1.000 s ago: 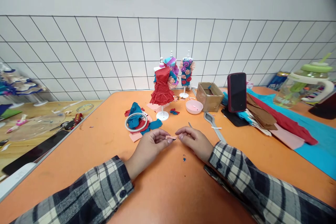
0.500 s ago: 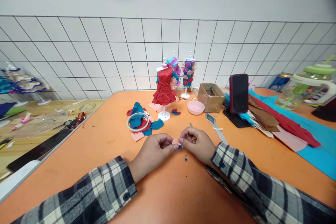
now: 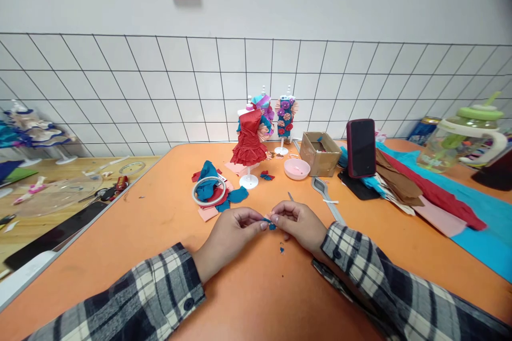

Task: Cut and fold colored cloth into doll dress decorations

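Head view, forward and down: caught a tiny pink paper piece (image 3: 266, 219) pinched between both hands, just above the orange table (image 3: 160, 234), nearer the body than the tape ring (image 3: 208, 192) and the red paper dress (image 3: 248, 138) on its stand. Showed a small blue bit (image 3: 272, 226) at its near edge, touching the right fingertips. Seemed featherlight, thin and soft, and was judged apt to crease or tear under a hard squeeze. Looked best taken at its outer ends with fingertip pads only, not across the middle. Held the left hand (image 3: 230, 234) knuckles up, wrist low to the table, with thumb and forefinger closed on the left end and the other fingers curled under. Mirrored that with the right hand (image 3: 300, 221): thumb and forefinger shut on the right end, remaining fingers tucked in, plaid sleeve down on the tabletop. Showed a loose blue scrap (image 3: 281, 249) on the table just below the hands, apart from them. Stood well apart from the pink bowl (image 3: 296, 168), cardboard box (image 3: 320, 146) and propped phone (image 3: 360, 147) farther back.
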Demonstrator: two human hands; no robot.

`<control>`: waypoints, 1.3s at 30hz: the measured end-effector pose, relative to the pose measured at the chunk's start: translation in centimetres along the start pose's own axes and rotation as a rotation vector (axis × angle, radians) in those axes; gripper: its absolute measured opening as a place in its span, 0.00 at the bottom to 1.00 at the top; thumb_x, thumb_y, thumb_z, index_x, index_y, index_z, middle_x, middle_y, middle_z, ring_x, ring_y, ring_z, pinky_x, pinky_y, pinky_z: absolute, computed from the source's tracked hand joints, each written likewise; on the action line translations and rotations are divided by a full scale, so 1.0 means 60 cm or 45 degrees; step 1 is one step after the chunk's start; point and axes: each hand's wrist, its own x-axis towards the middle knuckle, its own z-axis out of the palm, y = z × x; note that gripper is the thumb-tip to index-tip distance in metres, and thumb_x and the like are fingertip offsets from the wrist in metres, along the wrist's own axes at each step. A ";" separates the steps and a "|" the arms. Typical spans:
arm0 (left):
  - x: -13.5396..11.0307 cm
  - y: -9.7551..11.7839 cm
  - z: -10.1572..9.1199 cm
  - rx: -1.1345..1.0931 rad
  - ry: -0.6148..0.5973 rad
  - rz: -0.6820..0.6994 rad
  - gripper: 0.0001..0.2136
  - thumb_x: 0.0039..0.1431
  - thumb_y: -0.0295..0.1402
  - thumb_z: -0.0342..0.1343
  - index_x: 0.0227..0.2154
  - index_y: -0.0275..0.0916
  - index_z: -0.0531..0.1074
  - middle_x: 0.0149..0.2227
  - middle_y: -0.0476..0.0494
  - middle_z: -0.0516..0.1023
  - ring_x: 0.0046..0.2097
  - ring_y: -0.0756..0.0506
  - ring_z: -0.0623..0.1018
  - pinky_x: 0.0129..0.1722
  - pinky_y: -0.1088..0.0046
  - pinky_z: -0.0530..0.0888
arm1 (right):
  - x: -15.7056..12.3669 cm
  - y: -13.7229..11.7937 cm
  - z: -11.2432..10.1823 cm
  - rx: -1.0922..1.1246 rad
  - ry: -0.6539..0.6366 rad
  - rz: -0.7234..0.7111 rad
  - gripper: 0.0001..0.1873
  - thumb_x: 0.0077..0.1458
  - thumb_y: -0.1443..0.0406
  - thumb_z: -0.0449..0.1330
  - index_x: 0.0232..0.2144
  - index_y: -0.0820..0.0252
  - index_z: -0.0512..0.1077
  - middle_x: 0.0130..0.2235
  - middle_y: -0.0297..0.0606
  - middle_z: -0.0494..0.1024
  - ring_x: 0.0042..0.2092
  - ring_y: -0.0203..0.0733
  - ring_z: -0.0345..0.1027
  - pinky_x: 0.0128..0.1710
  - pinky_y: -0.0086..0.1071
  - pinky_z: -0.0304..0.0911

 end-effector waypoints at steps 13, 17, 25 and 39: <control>-0.004 0.003 0.001 -0.027 -0.062 0.067 0.07 0.52 0.35 0.58 0.26 0.36 0.76 0.28 0.45 0.79 0.31 0.47 0.76 0.32 0.75 0.70 | 0.001 0.006 -0.002 -0.070 -0.027 -0.104 0.12 0.43 0.58 0.65 0.28 0.60 0.70 0.25 0.31 0.72 0.27 0.33 0.64 0.28 0.27 0.60; -0.002 0.002 -0.001 -0.034 -0.020 0.041 0.07 0.52 0.35 0.58 0.26 0.36 0.74 0.28 0.45 0.78 0.31 0.47 0.75 0.32 0.75 0.70 | 0.000 0.000 -0.004 0.063 -0.043 0.040 0.19 0.40 0.53 0.67 0.29 0.60 0.69 0.26 0.32 0.74 0.27 0.34 0.65 0.23 0.26 0.58; -0.003 -0.003 0.004 -0.083 -0.091 0.045 0.10 0.52 0.38 0.59 0.33 0.36 0.75 0.33 0.43 0.79 0.36 0.45 0.76 0.35 0.72 0.71 | 0.004 0.001 -0.002 0.105 0.018 0.032 0.24 0.34 0.50 0.70 0.28 0.61 0.72 0.26 0.32 0.73 0.25 0.31 0.62 0.21 0.24 0.56; -0.002 0.008 -0.002 -0.110 -0.085 -0.046 0.11 0.51 0.40 0.60 0.28 0.36 0.76 0.30 0.47 0.78 0.33 0.47 0.74 0.32 0.74 0.68 | -0.002 -0.007 -0.004 0.006 0.039 0.026 0.19 0.41 0.54 0.65 0.34 0.59 0.73 0.31 0.35 0.74 0.30 0.35 0.65 0.23 0.26 0.60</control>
